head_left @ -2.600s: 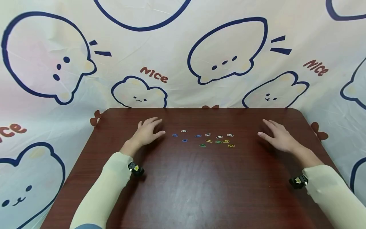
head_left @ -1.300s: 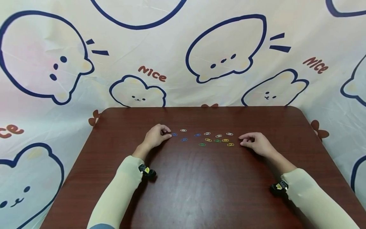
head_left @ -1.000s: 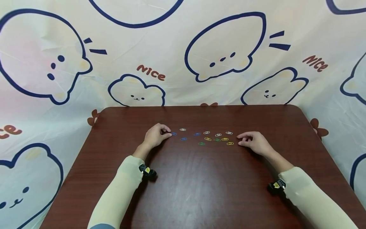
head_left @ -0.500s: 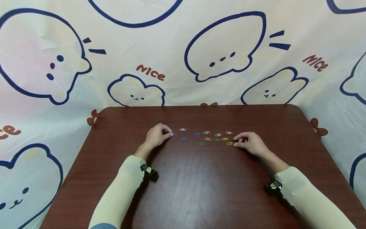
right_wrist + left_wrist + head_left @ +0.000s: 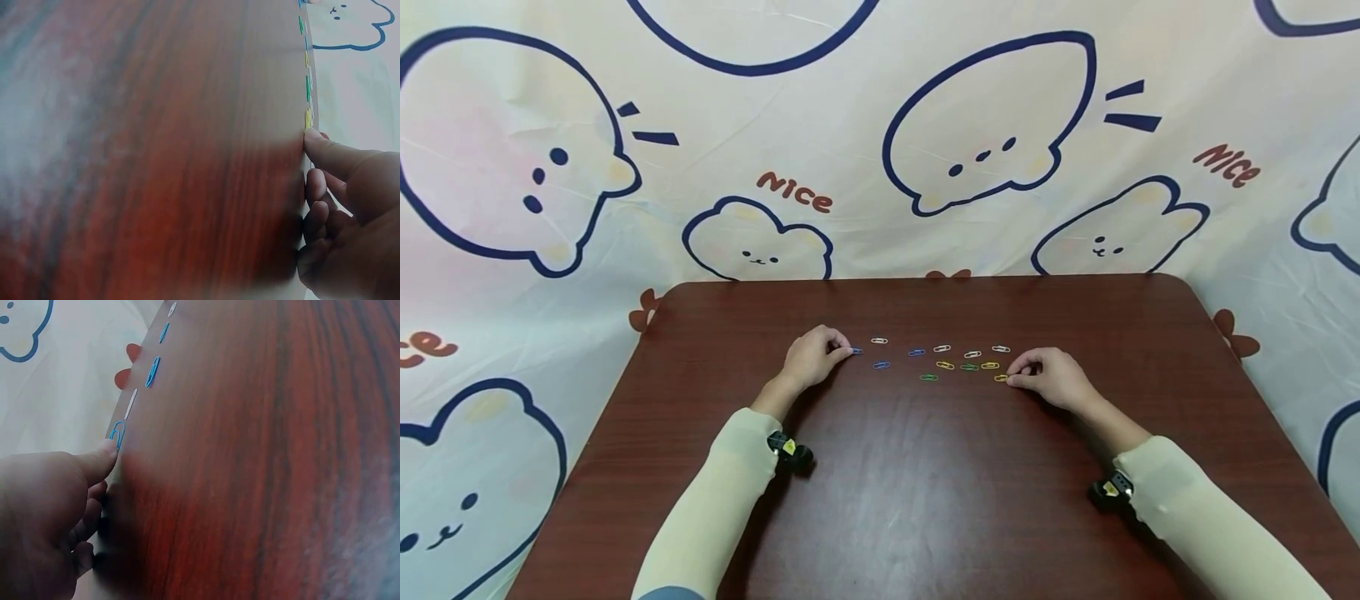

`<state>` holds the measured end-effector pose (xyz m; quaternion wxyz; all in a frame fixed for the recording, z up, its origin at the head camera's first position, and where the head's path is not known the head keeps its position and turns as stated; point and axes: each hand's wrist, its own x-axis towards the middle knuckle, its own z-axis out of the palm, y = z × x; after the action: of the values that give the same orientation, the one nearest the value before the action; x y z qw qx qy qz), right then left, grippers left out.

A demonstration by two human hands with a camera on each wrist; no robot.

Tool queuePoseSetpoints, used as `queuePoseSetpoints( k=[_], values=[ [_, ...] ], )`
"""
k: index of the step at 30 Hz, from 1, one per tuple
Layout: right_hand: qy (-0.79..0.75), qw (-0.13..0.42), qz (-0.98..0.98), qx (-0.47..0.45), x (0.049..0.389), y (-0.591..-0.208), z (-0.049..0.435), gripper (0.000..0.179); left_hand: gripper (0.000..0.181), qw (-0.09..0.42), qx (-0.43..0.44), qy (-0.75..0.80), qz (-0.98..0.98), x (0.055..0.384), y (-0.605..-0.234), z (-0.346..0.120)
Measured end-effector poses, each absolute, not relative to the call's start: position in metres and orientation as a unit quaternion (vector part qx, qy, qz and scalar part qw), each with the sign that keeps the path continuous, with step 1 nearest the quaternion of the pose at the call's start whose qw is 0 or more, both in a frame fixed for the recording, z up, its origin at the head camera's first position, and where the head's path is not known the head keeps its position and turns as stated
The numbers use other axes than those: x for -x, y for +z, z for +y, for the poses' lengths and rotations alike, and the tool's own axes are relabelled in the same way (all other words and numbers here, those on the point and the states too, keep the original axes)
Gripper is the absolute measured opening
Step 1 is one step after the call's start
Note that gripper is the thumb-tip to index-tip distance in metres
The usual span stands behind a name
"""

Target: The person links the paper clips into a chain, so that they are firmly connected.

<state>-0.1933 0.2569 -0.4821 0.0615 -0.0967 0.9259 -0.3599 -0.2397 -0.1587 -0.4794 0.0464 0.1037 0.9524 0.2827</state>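
Note:
My left hand (image 5: 811, 357) pinches the leftmost blue paper clip (image 5: 857, 351) between thumb and forefinger. In the left wrist view that blue clip (image 5: 118, 431) sticks out past the thumb tip. Across the table, my right hand (image 5: 1054, 377) has thumb and forefinger on the near yellow paper clip (image 5: 1001, 378), whose right end they cover. From the right wrist, a bit of yellow clip (image 5: 308, 119) shows beyond the thumb. Between the hands lie a second blue clip (image 5: 882, 365), a white clip (image 5: 879, 340), a green clip (image 5: 928, 378) and several others.
The brown wooden table (image 5: 880, 483) carries the clips toward its far edge. Behind it hangs a pale cloth (image 5: 850, 133) with cartoon outlines. A small black camera is strapped at each wrist.
Both hands came inward from the sides, fingers spread at first. The left closed on the blue clip; the right slid left to the yellow clip and its fingertips came together there.

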Motion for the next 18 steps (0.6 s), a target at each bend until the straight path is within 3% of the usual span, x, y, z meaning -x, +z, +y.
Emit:
queuePoseSetpoints(
  k=[18],
  values=[
    [-0.38,0.068,0.916,0.107,0.1954,-0.4783,0.2623,0.007,0.01,0.081,-0.074,0.352,0.929,0.2422,-0.4707,-0.1615]
  ],
)
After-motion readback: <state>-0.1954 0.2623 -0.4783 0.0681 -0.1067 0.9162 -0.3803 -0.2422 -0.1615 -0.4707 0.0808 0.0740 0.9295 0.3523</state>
